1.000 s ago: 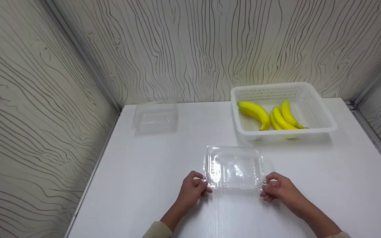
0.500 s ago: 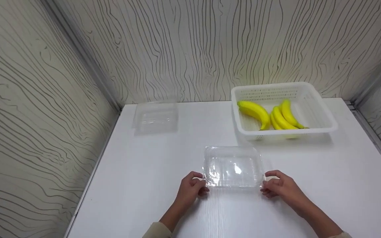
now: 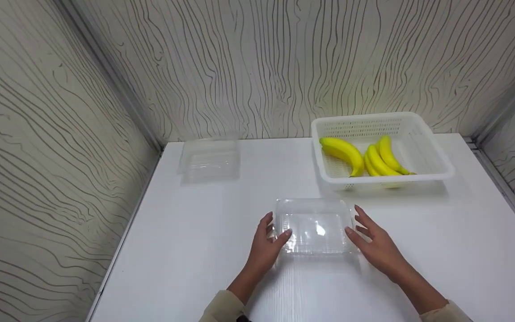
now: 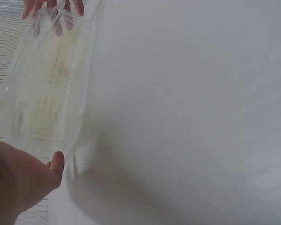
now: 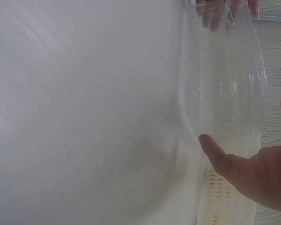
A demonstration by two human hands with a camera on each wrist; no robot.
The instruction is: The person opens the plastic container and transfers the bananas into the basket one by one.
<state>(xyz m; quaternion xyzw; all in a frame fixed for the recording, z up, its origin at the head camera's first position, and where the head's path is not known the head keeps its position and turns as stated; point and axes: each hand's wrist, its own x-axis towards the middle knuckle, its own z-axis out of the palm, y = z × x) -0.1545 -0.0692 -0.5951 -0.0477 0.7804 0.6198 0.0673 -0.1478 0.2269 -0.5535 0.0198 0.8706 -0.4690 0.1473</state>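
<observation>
A clear plastic clamshell box [image 3: 313, 243] lies on the white table between my hands. On its left side is my left hand [image 3: 264, 250], thumb over the top edge and fingers stretched along the outside. My right hand [image 3: 380, 252] flanks the right side in the same way, its thumb tip at the rim and its fingers spread. Neither hand's fingers curl round the box. In the left wrist view the box [image 4: 47, 93] stretches away from the left thumb [image 4: 56, 166]. The right wrist view has the right thumb [image 5: 215, 150] beside the box's edge [image 5: 225, 79].
At the back right a white perforated basket [image 3: 385, 179] holds several yellow bananas [image 3: 344, 152]. Some clear plastic trays or lids [image 3: 210, 161] lie at the back left. Wood-patterned walls [image 3: 257, 67] border the table [image 3: 186, 250] at the back and sides.
Both hands have left the box's front corners, where they pinched it, and moved forward along its sides with fingers straightened and thumbs over the top. The box stays nearly in place.
</observation>
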